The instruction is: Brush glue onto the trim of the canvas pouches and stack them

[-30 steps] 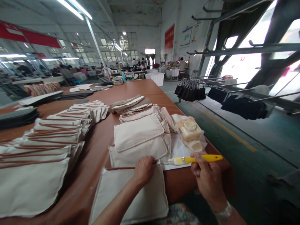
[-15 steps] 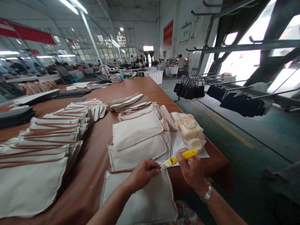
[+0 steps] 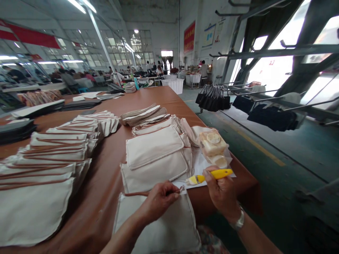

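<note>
My left hand pinches the brown-trimmed top edge of a cream bag panel, close to its right corner. That panel lies at the near edge of the table. In my right hand is a yellow-handled paintbrush, its pale bristles pointing left, apart from the panel and a short way from the left fingertips. Just beyond the brush, a smeared yellowish glue container rests on white paper. Past my left hand lies a stack of cream flap pieces.
Overlapping cream panels with brown edging run along the left of the brown-covered table. Dark sheets lie at far left. Racks with hanging black pieces stand to the right. People sit at work in the background.
My right hand has drawn the paintbrush to the right, away from the panel's corner. My left hand stays on the edge, shifted only slightly left.
</note>
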Tool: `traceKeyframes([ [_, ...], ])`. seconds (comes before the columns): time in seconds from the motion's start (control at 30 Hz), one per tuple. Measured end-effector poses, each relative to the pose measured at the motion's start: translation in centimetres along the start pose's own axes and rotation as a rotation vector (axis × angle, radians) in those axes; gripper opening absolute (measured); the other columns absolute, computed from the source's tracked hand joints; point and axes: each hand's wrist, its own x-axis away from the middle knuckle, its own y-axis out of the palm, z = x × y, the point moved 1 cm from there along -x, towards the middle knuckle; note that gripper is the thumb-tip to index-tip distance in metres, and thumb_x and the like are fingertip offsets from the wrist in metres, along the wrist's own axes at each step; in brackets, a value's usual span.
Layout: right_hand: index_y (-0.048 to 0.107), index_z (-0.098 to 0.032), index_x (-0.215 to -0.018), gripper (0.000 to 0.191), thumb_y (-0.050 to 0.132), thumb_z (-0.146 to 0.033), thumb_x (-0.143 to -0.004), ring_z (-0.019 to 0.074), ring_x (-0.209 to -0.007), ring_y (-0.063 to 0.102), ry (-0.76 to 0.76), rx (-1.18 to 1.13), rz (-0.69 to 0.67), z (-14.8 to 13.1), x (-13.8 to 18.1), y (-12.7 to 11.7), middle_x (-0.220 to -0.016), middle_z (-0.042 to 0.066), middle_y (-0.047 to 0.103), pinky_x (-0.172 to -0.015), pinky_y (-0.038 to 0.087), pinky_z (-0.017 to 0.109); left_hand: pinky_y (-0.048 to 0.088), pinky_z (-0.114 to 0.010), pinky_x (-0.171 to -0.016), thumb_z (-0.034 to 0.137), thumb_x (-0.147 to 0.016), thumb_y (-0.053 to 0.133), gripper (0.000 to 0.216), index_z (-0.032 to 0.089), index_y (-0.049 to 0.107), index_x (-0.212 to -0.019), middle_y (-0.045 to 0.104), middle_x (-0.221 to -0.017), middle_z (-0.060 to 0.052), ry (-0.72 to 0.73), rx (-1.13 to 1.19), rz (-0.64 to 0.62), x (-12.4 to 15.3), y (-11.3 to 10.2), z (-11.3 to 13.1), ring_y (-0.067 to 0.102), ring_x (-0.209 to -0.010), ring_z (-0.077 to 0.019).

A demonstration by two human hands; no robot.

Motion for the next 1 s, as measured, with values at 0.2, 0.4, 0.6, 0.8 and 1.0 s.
traceKeyframes([
  [0.2,0.062,-0.021,-0.085,0.023,0.052,-0.027,-0.104,0.0168,-0.066,0.06,-0.015,-0.017,-0.138,-1.1,0.8,-0.4,-0.073,0.0,0.061,-0.067,0.045,0.027,0.04,-0.027,-0.071,0.024,-0.087,0.065,0.01,0.019,0.072,-0.082,0.064,-0.083,-0.002,0.206,-0.292,0.185,0.9,0.9,-0.5,0.059,-0.077,-0.0161],
  [0.4,0.063,-0.02,-0.09,0.021,0.053,-0.031,-0.105,0.0177,-0.062,0.056,0.058,0.018,0.025,-0.5,0.0,-2.1,-0.071,0.001,0.06,-0.062,0.044,0.029,0.032,-0.033,-0.072,0.02,-0.099,0.057,0.013,0.022,0.068,-0.093,0.064,-0.078,-0.001,0.786,-0.773,0.377,2.4,2.1,-0.6,0.054,-0.073,-0.0163],
  [0.6,0.063,-0.02,-0.09,0.023,0.054,-0.035,-0.105,0.0167,-0.063,0.055,0.089,-0.092,-0.15,-2.1,-0.6,-2.3,-0.07,-0.001,0.056,-0.061,0.043,0.028,0.031,-0.034,-0.072,0.013,-0.099,0.055,0.014,0.017,0.063,-0.087,0.056,-0.069,0.001,0.971,-1.009,0.417,4.0,2.9,0.4,0.045,-0.066,-0.0157],
  [0.8,0.057,-0.02,-0.076,0.036,0.049,-0.04,-0.105,0.0158,-0.06,0.052,0.115,-0.153,-0.538,-3.4,-1.6,-3.0,-0.066,-0.001,0.053,-0.058,0.041,0.027,0.034,-0.036,-0.073,0.013,-0.102,0.041,0.024,0.013,0.065,-0.1,0.06,-0.074,-0.002,1.019,-1.03,0.372,5.0,2.7,0.7,0.045,-0.066,-0.0163],
  [1.0,0.063,-0.02,-0.084,0.03,0.055,-0.04,-0.104,0.0147,-0.057,0.049,0.119,-0.128,-0.252,-3.2,-1.9,-3.3,-0.067,-0.001,0.053,-0.056,0.04,0.026,0.034,-0.035,-0.071,0.013,-0.1,0.048,0.017,0.016,0.064,-0.095,0.059,-0.072,-0.001,0.994,-1.017,0.396,5.0,2.9,0.8,0.046,-0.065,-0.0157],
])
